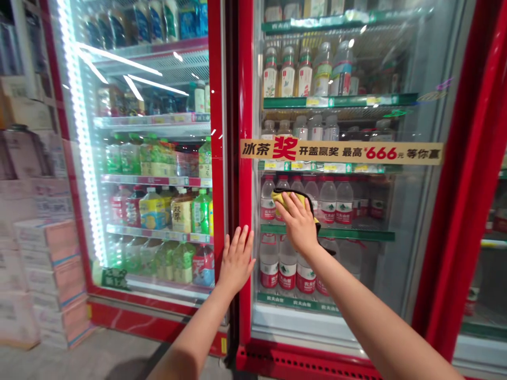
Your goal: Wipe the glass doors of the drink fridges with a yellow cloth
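Note:
My right hand point(299, 224) presses a yellow cloth with a black edge point(282, 194) against the glass door point(380, 195) of a red-framed drinks fridge. Its fingers lie over the cloth, and part of the cloth hangs out below the palm. My left hand point(236, 259) rests with fingers stretched out on the red door frame point(246, 200) at the left side of that door; it holds nothing. Behind the glass, near the cloth, stand rows of water bottles with red labels point(328, 203). A yellow sticker strip with printed characters point(340, 151) crosses the door above my right hand.
To the left stands a second lit fridge point(154, 316) with bottled drinks on several shelves. Stacked cartons point(51, 279) are at the far left on the grey floor point(119, 353). Another red-framed fridge point(485, 158) is at the right edge.

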Demonstrator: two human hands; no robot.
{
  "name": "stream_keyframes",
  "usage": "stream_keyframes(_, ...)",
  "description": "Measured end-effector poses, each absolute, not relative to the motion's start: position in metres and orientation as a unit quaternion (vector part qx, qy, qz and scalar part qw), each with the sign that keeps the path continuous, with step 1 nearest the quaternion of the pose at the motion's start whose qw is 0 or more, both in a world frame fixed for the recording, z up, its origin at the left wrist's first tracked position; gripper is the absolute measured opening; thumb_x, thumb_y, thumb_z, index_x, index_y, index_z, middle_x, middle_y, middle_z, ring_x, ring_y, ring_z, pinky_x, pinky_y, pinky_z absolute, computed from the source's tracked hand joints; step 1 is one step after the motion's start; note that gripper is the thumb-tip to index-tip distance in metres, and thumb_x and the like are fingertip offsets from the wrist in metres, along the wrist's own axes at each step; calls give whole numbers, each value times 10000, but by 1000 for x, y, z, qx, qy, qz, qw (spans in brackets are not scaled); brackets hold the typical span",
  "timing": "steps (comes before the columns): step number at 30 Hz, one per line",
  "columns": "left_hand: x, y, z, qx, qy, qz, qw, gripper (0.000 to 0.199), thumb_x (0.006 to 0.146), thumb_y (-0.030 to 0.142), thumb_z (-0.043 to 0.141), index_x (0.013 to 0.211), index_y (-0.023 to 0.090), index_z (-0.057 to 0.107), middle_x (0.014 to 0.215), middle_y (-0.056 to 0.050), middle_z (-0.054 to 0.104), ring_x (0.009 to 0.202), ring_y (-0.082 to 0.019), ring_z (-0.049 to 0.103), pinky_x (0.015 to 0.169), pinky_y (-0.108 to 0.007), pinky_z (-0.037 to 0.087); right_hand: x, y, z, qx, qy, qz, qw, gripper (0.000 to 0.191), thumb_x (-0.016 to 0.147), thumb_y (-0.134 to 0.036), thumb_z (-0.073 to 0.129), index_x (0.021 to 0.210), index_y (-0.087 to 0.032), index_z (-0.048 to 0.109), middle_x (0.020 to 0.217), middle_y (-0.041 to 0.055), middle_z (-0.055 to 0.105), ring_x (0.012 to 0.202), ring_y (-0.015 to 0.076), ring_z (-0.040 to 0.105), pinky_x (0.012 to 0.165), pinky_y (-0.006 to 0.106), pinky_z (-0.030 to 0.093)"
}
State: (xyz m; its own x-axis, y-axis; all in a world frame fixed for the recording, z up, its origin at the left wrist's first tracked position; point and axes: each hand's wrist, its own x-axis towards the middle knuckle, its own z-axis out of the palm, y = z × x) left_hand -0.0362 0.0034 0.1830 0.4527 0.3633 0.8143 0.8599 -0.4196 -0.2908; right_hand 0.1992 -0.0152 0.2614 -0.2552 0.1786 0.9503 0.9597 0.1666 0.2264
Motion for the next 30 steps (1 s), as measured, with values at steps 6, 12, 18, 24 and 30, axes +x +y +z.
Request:
stream_keyframes(6,-46,4,180,-776,-393,-332,365,880,902,337,638,1629,153,179,1683,-131,253,1587,-298,123,1290,-556,134,152,-4,243,-394,-708,-470,350,444,1009,-200,525,1451,-241,535,1611,67,442,1487,257,400,1255,540,253)
stream_keyframes(12,-61,-1,188,-772,-380,-346,374,897,919,376,627,1636,162,132,1680,-123,266,1590,-282,112,1294,-538,121,160,-3,266,-339,-754,-483,287,435,1028,-220,510,1458,-278,528,1576,30,499,1473,230,423,1261,527,251)
stream_keyframes(18,-67,-6,197,-762,-392,-355,374,895,927,364,613,1640,169,108,1683,-126,258,1590,-280,105,1296,-537,116,138,3,274,-370,-734,-463,332,460,1029,-225,506,1487,-274,503,1592,45,474,1482,239,412,1260,544,244)
stream_keyframes(24,-77,-12,196,-757,-384,-364,383,892,936,390,605,1641,178,102,1684,-117,259,1588,-283,119,1300,-521,105,138,4,266,-253,-805,-490,219,323,1028,-274,536,1337,-262,627,1500,20,586,1421,217,487,1238,514,313)
stream_keyframes(30,-78,-13,205,-742,-399,-383,378,851,956,384,574,1640,163,118,1694,-128,216,1590,-293,101,1297,-531,97,124,5,297,-332,-762,-478,284,382,1016,-228,532,1393,-253,587,1569,47,506,1478,249,414,1258,562,248)
